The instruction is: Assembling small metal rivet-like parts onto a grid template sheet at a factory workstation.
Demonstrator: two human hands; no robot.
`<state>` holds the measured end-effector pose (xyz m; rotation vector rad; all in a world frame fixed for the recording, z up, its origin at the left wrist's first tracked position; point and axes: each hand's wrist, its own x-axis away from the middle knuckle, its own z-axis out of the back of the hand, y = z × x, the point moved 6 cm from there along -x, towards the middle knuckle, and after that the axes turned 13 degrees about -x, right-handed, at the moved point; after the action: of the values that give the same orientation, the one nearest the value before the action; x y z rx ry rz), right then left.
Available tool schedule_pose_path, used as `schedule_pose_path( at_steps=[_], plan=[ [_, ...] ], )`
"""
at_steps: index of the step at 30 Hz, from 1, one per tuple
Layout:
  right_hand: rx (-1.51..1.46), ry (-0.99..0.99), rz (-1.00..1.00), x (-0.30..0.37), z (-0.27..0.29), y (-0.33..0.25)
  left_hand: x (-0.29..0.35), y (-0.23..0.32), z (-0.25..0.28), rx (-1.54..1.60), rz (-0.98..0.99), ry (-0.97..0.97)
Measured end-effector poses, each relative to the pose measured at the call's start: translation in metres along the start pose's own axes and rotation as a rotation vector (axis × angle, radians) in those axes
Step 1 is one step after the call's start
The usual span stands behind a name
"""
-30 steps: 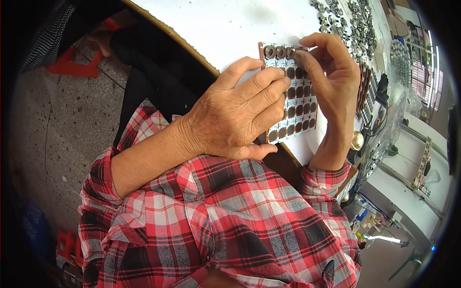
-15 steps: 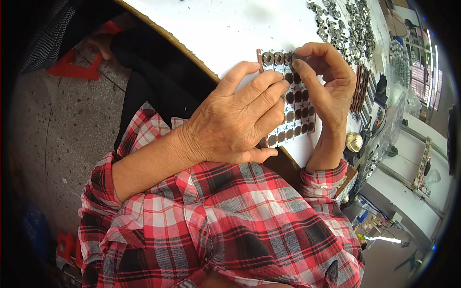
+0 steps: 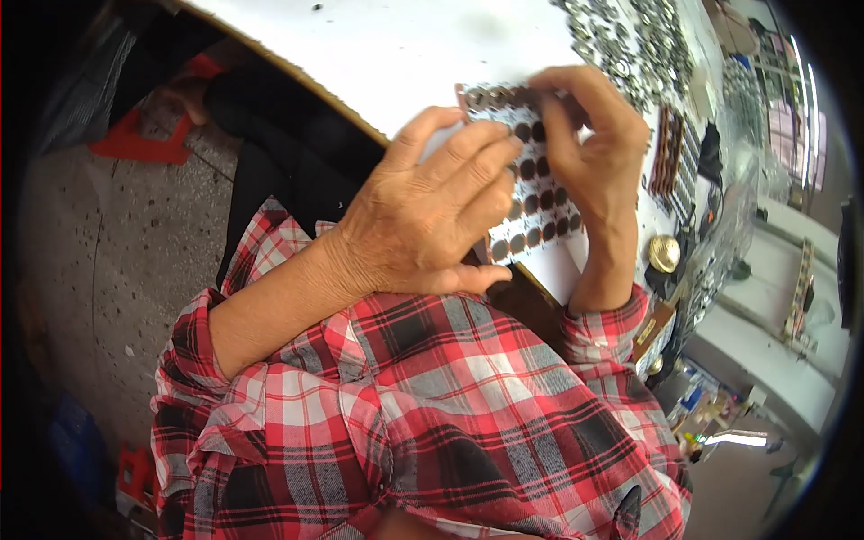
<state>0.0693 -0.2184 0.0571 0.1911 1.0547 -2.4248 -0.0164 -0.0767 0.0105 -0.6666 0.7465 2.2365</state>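
A white circuit board panel [image 3: 533,185] with rows of dark round spots lies tilted at the table's near edge. Small round metal parts [image 3: 498,97] sit along its far row. My left hand [image 3: 430,200] rests over the panel's left side, its fingers spread and the thumb stretched out toward the near corner. At the right end of the far row, my right hand [image 3: 601,139] has thumb and forefinger drawn together in a pinch. Blur and the fingers hide what is between them.
Loose metal parts [image 3: 625,45] are heaped on the white table [image 3: 387,49] at the far right. Nearer stand stacked brown-edged panels [image 3: 667,153], then a brass-coloured dome [image 3: 664,253]. A red plastic stool [image 3: 139,138] is on the floor at left.
The panel and both hands appear shifted slightly left in view, along with the table and heap. My right fingers remain at the far row and now look blurred.
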Motion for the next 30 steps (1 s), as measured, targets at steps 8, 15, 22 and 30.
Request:
schedule_pose_path(
  at_steps=[8,15,22,30],
  plan=[
    [-0.392,0.260,-0.261,0.007,0.013,0.030,-0.003,-0.002,0.000,-0.030,0.071,0.029],
    [-0.248,0.075,-0.084,0.012,0.006,0.018,-0.002,-0.002,-0.002,-0.089,0.031,0.045],
    [-0.036,0.146,-0.104,0.012,0.026,0.020,-0.002,-0.002,0.000,-0.143,0.061,0.052],
    [0.155,-0.008,-0.451,0.030,0.085,0.062,-0.002,-0.004,-0.004,-0.142,0.055,0.069]
  ],
)
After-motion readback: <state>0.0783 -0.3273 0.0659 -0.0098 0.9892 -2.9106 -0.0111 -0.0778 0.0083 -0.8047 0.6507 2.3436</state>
